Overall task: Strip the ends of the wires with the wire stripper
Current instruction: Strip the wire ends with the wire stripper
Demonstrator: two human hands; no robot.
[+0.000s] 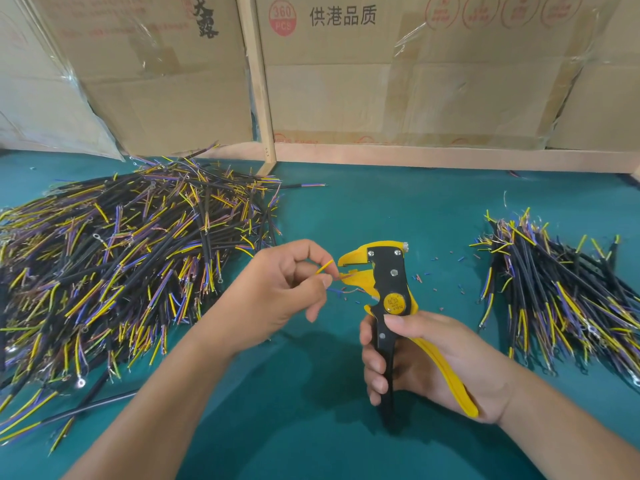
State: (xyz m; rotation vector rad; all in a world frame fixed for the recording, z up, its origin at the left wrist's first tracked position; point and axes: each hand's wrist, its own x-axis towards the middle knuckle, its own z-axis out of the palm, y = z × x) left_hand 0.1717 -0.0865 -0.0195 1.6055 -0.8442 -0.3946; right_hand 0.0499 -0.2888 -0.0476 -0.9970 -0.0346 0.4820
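Two hands work over a teal desk (346,209). The right hand (426,362) grips the wire stripper (389,282) by its handles, fingers curled round the black handle and the yellow one lying against the palm, thumb pressed on the body just below the round yellow dial. The tool stands roughly upright with its yellow jaws pointing left and standing apart. The left hand (287,289) pinches a thin wire (337,278) between thumb and forefinger, its other fingers loosely curled; the wire's reddish end lies between the stripper's jaws, while a yellow strand (325,267) of the same cable sticks up and right from the fingers and a blue strand (334,291) hangs just below.

Left of the hands lies a large heap of black cables (121,258) with yellow, purple and blue strands fanned out at their ends, some with ring terminals. A smaller pile of the same cables (561,296) lies well apart on the right. Small scraps of cut insulation (446,261) are scattered on the desk between the stripper and the right pile. Cardboard boxes (381,81) with printed characters and a wooden frame (263,98) stand along the far edge.
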